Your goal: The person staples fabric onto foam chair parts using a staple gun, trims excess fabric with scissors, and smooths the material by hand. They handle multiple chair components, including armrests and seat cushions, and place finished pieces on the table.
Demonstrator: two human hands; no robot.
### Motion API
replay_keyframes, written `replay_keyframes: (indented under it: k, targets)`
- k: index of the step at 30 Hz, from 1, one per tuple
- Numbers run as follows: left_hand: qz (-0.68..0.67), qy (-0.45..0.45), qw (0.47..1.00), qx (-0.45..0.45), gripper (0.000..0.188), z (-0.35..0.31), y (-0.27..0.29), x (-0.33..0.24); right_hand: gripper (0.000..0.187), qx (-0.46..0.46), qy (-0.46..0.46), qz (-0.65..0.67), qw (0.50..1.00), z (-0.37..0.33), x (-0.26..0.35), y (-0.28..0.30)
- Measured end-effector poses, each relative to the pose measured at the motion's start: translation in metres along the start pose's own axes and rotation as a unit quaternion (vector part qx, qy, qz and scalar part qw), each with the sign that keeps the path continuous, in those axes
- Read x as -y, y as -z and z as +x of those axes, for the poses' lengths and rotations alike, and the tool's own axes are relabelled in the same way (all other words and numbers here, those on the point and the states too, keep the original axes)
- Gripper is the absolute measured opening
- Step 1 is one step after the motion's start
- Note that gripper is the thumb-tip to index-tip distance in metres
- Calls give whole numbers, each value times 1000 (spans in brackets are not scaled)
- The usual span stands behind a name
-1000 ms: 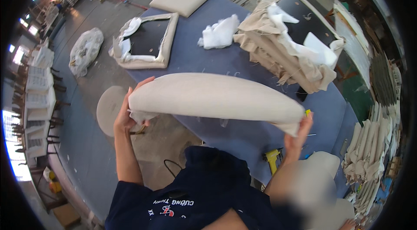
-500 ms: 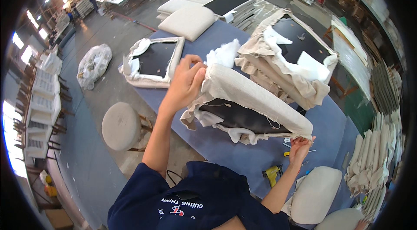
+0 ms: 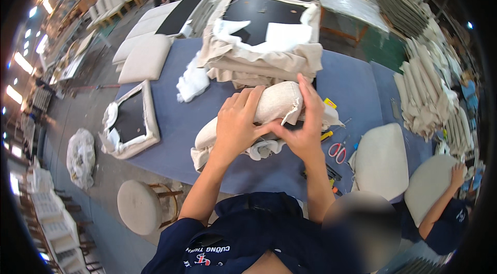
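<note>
In front of me a seat cushion (image 3: 279, 102) in beige fabric stands tilted above the blue-grey tabletop, one corner toward me. My left hand (image 3: 238, 126) grips it, fingers over the top and thumb toward the corner. On the corner's other side, my right hand (image 3: 304, 124) has its fingers stretched up along the frayed fabric edge. The two thumbs meet at the loose edge, with white wadding (image 3: 264, 149) hanging below. The cushion's dark underside is mostly hidden.
Beyond lies a stack of partly covered cushions (image 3: 264, 59). White stuffing (image 3: 192, 81) and a cushion frame (image 3: 150, 113) are to the left. Red-handled scissors (image 3: 337, 153), a yellow-handled tool (image 3: 326, 136) and a finished cushion (image 3: 383, 160) lie right. A co-worker's hand (image 3: 457, 175) touches another cushion.
The view has swung right. The cushion has turned from lengthwise to corner-on, and my right hand has moved from its far lower end up beside my left hand.
</note>
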State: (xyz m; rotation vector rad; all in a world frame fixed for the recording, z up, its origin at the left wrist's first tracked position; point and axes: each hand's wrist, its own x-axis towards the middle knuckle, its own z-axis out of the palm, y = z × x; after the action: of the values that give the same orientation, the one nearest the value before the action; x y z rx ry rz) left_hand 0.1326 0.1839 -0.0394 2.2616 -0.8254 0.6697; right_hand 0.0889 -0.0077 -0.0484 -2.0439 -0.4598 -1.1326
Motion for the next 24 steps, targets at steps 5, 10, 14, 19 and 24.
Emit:
replay_keyframes:
  k: [5,10,14,19,24]
  targets:
    - [3,-26,1000,-12,77,8,-11,-3,46,-34,-24,65,997,-1,-27,2]
    - [-32,-2,999,-36,52,19,-6,27,33,-35,-117,156,980,22,-33,-28]
    - [-87,59,994,-39,43,31,0,47,34,-4,-157,193,969,47,-36,-52]
    - [-113,105,988,-20,43,28,13,56,24,-53,-125,246,960,47,-38,-76]
    - [-187,75,978,47,46,29,30,38,24,-95,90,113,985,4,-30,-62]
